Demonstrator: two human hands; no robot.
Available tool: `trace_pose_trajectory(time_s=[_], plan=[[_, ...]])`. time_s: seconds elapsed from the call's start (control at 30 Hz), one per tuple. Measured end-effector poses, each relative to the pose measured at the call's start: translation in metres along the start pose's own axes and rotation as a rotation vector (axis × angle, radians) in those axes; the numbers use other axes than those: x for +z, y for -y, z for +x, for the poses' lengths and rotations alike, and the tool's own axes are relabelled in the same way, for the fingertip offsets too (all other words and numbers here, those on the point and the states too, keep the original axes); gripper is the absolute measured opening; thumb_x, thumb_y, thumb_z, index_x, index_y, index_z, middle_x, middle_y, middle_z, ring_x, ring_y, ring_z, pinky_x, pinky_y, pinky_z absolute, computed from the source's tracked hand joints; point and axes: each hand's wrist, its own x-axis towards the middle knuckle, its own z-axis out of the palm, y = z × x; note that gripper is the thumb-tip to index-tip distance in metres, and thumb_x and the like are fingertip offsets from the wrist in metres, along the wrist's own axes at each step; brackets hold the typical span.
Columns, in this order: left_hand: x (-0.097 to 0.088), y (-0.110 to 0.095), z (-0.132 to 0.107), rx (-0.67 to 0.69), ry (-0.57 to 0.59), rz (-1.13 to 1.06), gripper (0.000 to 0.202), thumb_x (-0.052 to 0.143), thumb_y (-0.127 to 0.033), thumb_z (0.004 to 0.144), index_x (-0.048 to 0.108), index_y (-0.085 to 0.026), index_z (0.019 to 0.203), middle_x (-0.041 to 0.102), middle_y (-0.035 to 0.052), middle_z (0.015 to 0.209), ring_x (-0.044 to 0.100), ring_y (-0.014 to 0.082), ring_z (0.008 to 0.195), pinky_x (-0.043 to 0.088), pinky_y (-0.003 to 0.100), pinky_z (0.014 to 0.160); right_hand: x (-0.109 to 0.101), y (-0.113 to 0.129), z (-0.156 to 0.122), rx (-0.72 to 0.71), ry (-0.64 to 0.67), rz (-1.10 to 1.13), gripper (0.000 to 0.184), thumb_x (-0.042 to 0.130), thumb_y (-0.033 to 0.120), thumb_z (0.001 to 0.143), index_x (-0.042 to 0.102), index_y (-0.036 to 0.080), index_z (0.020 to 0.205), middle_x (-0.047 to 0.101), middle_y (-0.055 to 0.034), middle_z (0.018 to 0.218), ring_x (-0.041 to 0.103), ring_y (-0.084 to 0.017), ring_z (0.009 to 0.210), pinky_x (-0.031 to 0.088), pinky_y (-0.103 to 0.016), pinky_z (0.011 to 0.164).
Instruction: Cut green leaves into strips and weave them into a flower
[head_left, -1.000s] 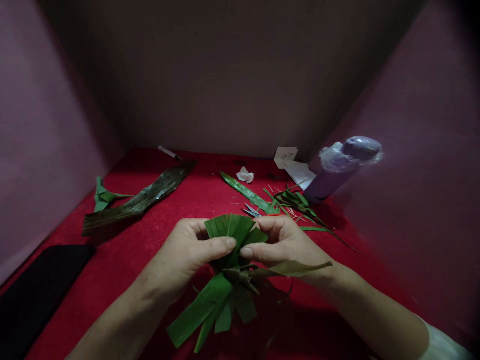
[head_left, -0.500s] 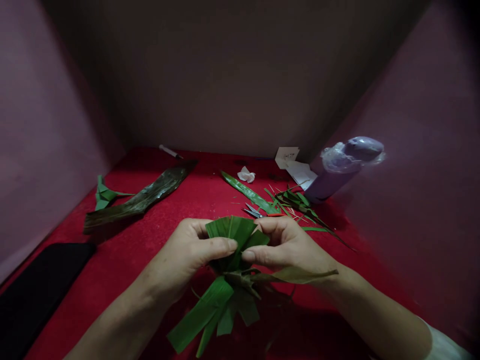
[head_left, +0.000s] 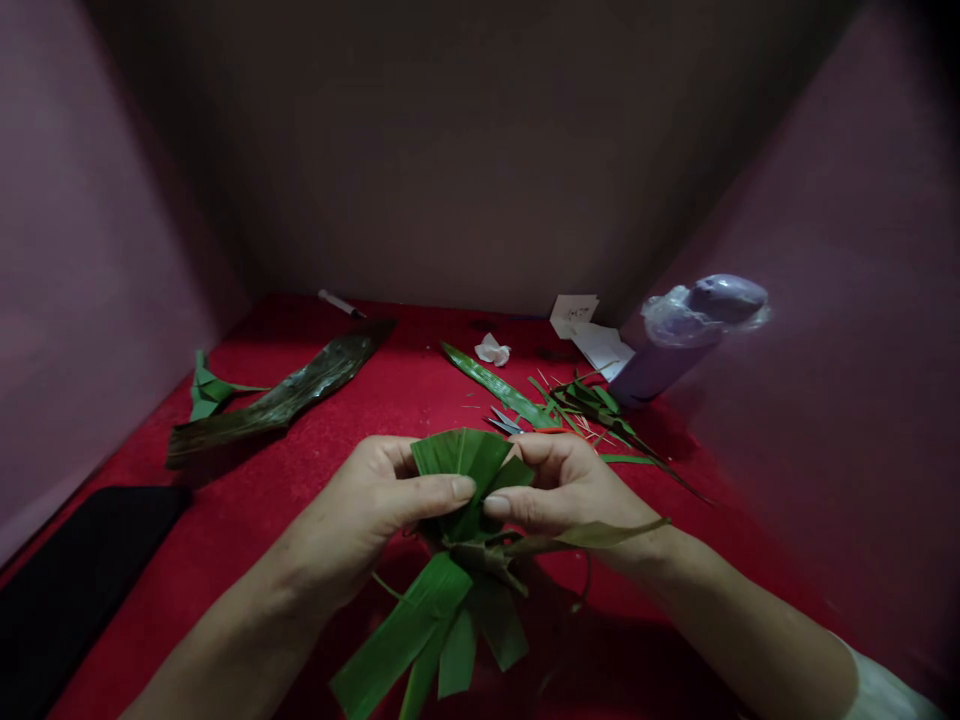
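Note:
A bundle of folded green leaf strips (head_left: 461, 470) is held between both hands above a red cloth (head_left: 390, 400). My left hand (head_left: 382, 500) pinches its left side, thumb across the front. My right hand (head_left: 570, 490) pinches the right side, thumb meeting the left thumb. The strips fan upward between my fingers, and loose ends (head_left: 427, 630) hang below toward me. A brownish dry strip (head_left: 600, 535) sticks out to the right over my right wrist.
Small scissors (head_left: 504, 422) lie just beyond my hands. A long dark leaf (head_left: 277, 400) and a folded green piece (head_left: 206, 390) lie at left. Leaf scraps (head_left: 592, 405), a purple bottle (head_left: 675, 340), papers (head_left: 592, 335), crumpled tissue (head_left: 491, 350), a pen (head_left: 339, 304) and a black object (head_left: 75, 580) surround.
Both hands keep their pinch on the bundle. The hanging strip ends have shifted slightly lower, and the dry strip has tilted a little.

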Motion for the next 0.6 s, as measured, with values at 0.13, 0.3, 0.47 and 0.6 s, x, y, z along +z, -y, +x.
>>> trace_pose_trajectory(time_s=[0.13,0.3,0.47,0.6], plan=[[-0.0005,0.0006,-0.0001,-0.017,-0.002,0.004,0.025,0.068,-0.025,0.07,0.072,-0.015,0.093,0.071,0.0069,0.073,0.066,0.0219,0.069,0.051,0.031,0.063,0.0014,0.0004,-0.0003,0.005,-0.026,0.004,0.022,0.076,0.022,0.066,0.059,0.012,0.075,0.064,0.0016,0.064,0.062,-0.008,0.055,0.051,-0.018,0.053],[-0.0006,0.0013,0.0,0.037,0.012,0.029,0.02,0.067,-0.022,0.073,0.073,-0.015,0.09,0.072,0.0066,0.073,0.066,0.0202,0.069,0.051,0.031,0.068,0.0026,-0.0002,0.0016,-0.017,-0.055,-0.012,0.029,0.078,0.024,0.064,0.055,0.014,0.079,0.062,0.0025,0.065,0.062,-0.009,0.055,0.051,-0.019,0.051],[-0.0004,0.0013,0.0012,0.056,0.038,0.03,0.021,0.067,-0.022,0.073,0.073,-0.014,0.091,0.073,0.0072,0.074,0.066,0.0195,0.07,0.05,0.029,0.067,0.005,0.004,0.0013,-0.016,-0.073,-0.018,0.037,0.079,0.024,0.062,0.05,0.018,0.083,0.059,0.0059,0.062,0.06,-0.008,0.051,0.046,-0.015,0.044],[0.0001,0.0019,0.001,0.063,0.024,0.028,0.023,0.067,-0.021,0.073,0.072,-0.014,0.093,0.074,0.0081,0.076,0.067,0.02,0.071,0.051,0.03,0.069,0.0061,0.0078,0.0,0.022,-0.077,-0.053,0.035,0.079,0.027,0.062,0.05,0.016,0.079,0.059,0.0053,0.063,0.058,-0.006,0.048,0.044,-0.014,0.043]])
